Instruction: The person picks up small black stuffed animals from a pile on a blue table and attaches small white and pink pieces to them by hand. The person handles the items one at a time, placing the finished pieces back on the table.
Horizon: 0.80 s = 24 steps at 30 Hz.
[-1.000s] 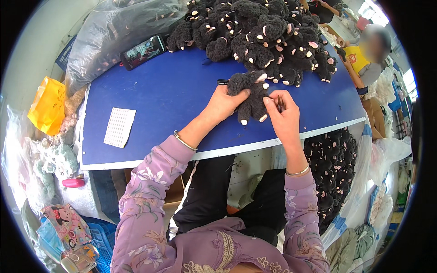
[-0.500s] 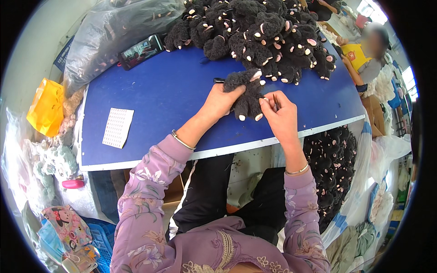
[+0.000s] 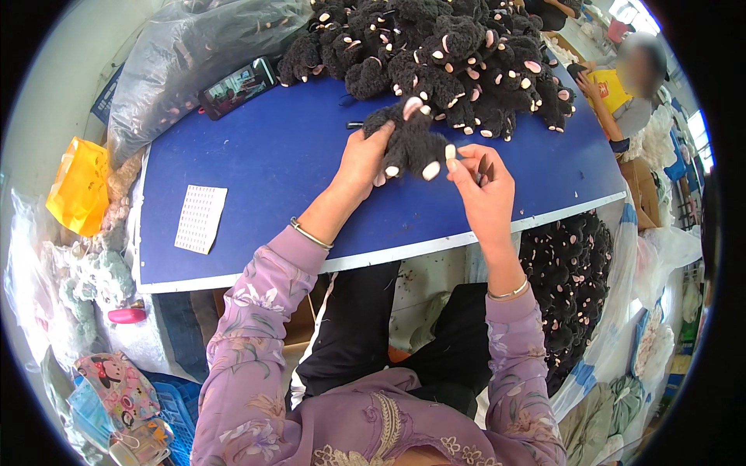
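My mauve sleeves [image 3: 247, 353] carry pale flowers [image 3: 256, 298], ending in plain cuffs [image 3: 292, 252]. I wear two silvery bangles [image 3: 310, 236], cream lacy trim [image 3: 387, 415] and black trousers [image 3: 361, 322] with a white side stripe [image 3: 315, 335].

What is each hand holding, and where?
Left hand: black plush toy, by its side. Right hand: its white paw tip, plus dark snips, handles hidden.

A phone [image 3: 238, 88] rests beyond 1 white sheet [image 3: 201, 219] — a yellow bag [image 3: 78, 186] leftward.

Fluffy black plush toy [image 3: 416, 147]; pink-eared
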Tool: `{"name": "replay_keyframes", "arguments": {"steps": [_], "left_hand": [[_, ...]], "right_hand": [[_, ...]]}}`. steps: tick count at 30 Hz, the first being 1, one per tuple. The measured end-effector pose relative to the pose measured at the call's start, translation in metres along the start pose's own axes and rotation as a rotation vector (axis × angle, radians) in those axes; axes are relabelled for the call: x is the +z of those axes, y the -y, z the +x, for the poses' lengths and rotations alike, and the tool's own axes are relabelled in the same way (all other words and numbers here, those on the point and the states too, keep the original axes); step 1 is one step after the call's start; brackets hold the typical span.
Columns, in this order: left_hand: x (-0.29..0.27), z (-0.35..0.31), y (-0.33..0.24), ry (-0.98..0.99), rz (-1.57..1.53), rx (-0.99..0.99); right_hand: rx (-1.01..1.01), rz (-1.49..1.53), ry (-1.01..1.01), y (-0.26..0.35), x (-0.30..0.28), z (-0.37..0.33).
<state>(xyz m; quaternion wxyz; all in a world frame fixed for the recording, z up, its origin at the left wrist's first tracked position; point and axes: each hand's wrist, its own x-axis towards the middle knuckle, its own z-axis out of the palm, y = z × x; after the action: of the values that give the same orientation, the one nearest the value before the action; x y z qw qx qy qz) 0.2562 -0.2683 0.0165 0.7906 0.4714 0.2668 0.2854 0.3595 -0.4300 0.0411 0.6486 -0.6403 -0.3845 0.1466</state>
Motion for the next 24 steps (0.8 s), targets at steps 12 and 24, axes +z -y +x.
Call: {"name": "replay_keyframes", "arguments": {"steps": [12,24], "left_hand": [[0.005,-0.006,0.008,-0.025,0.090,0.072],[-0.006,0.000,0.003,-0.019,0.106,0.047]], "right_hand": [[-0.141,-0.251,0.006,-0.007,0.025,-0.006],[0.075,-0.043,0.091,0.006,0.007,-0.007]]}}
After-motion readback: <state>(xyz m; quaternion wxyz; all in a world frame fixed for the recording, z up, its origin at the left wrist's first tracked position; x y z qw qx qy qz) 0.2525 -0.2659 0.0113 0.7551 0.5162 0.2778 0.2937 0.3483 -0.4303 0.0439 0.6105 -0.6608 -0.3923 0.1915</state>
